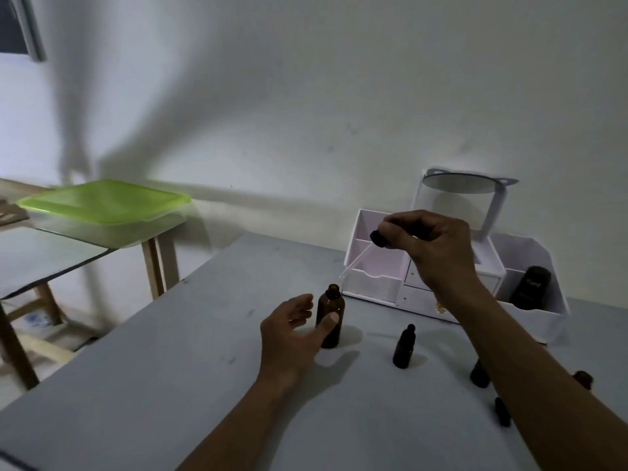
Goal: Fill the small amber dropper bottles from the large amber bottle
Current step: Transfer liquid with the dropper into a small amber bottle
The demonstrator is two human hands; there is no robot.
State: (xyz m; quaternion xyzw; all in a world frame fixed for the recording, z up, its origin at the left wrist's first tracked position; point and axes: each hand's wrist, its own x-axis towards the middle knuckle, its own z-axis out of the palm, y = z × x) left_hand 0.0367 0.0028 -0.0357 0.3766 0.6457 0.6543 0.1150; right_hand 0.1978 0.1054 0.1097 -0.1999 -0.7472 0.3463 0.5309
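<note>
Large amber bottle: uncapped, upright, mid worktop.
Left hand: fingers loosely spread just left of the bottle, thumb across its front; contact unclear.
Right hand: raised above, pinching a dropper by its black cap, pipette slanting down-left.
Small dropper bottle: capped, upright, right of the large one.
White organizer: far right, dark bottle inside.

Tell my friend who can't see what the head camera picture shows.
A person's right hand holds a dropper above an open large amber bottle on a grey table, while the open left hand is at the bottle's side. A small capped dropper bottle stands nearby.
</note>
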